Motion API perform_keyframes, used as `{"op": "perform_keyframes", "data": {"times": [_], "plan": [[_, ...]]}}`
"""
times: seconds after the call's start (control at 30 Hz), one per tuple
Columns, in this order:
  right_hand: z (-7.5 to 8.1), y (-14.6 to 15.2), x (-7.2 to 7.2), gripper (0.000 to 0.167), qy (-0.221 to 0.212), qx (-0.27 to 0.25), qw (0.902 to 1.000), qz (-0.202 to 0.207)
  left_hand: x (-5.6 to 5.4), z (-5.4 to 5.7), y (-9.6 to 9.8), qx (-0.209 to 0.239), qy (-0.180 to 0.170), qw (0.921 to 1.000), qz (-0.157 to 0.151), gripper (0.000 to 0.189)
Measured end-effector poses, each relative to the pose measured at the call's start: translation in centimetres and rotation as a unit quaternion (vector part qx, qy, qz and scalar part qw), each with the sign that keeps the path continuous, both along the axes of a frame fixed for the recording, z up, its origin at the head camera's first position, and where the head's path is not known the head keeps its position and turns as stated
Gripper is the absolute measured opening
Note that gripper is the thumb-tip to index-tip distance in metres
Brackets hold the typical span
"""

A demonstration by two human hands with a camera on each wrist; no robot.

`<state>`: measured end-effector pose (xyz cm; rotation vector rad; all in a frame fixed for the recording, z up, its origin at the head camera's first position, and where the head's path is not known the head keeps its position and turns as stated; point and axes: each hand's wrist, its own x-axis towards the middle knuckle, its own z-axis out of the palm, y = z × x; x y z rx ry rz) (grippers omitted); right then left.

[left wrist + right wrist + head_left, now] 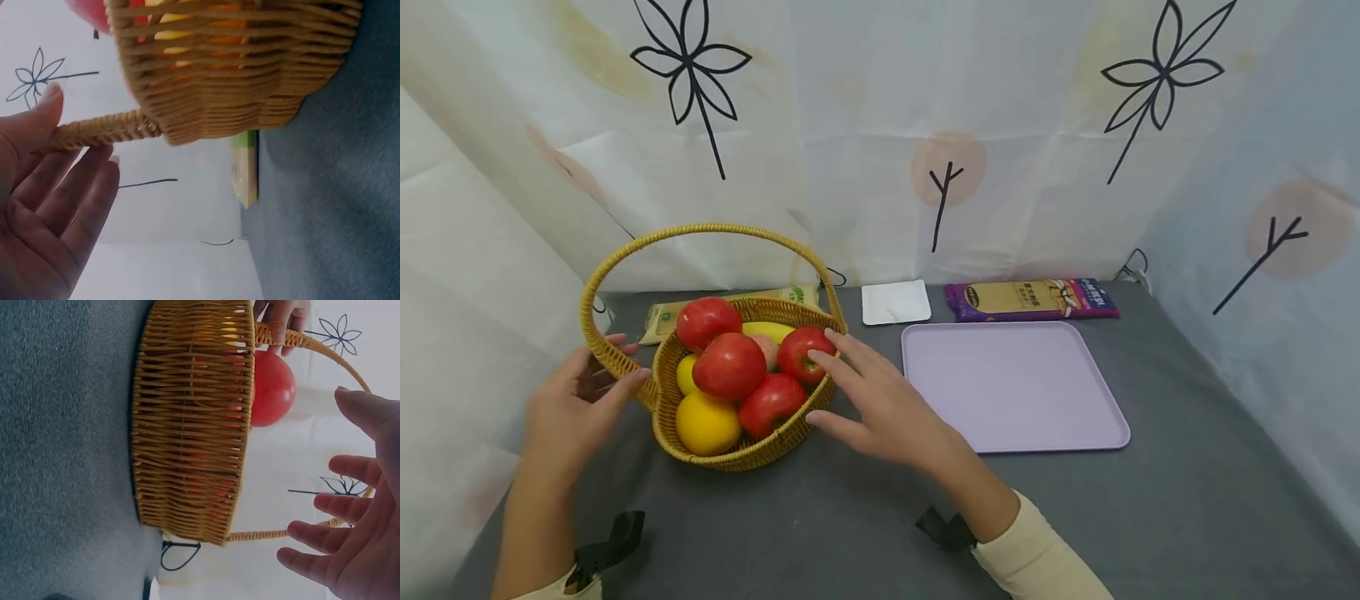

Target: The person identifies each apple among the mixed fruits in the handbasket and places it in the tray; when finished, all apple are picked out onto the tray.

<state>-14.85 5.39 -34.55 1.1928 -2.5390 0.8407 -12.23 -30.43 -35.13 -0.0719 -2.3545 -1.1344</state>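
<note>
A yellow-brown wicker basket (748, 458) stands on the grey cloth, left of the middle in the head view. Several shiny red fruits (730, 367) fill it, with a round yellow-orange fruit (707, 423) at the front and a curved yellow fruit (767, 330) behind. My left hand (576, 404) grips the lower left end of the arched handle (103, 130) between thumb and fingers. Over the basket's right rim is my right hand (883, 400), fingers spread and close to a red fruit (803, 354). The right wrist view shows this palm (369, 544) holding nothing.
A lilac tray (1015, 387) lies to the right of the basket. Behind it is a purple and gold packet (1030, 300), with a small white square (895, 302) to its left. Another packet (658, 321) is partly hidden behind the basket. Patterned curtains (865, 167) enclose the table.
</note>
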Motion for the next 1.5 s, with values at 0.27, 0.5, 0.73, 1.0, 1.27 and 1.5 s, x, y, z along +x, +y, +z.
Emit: {"op": "perform_keyframes", "data": {"times": [0.27,0.5,0.73,1.0,1.27,1.5], "plan": [[-0.3,-0.7,0.1,0.066,-0.001,-0.001,1.0000,0.007,0.0,0.0,-0.5,-0.044,-0.019,0.9985,-0.028,0.054],[-0.1,-2.5,0.1,0.064,-0.017,0.003,0.9997,0.014,0.1,-0.2,-0.7,-0.033,-0.039,0.9984,-0.021,0.053],[0.4,-4.9,0.2,0.064,-0.023,-0.001,0.9992,0.033,0.5,-0.1,-0.6,-0.026,-0.058,0.9979,-0.011,0.054],[-0.3,-7.2,0.2,0.070,-0.003,0.009,0.9994,0.034,0.3,0.1,-0.3,-0.034,-0.054,0.9980,-0.008,0.054],[-2.0,-9.1,0.0,0.075,0.054,0.046,0.9973,0.020,0.5,0.1,-0.3,-0.032,-0.057,0.9976,-0.020,0.052],[-2.7,-9.4,-0.1,0.073,0.076,0.019,0.9966,0.028,0.6,0.2,-0.1,-0.046,-0.065,0.9968,-0.007,0.053]]}}
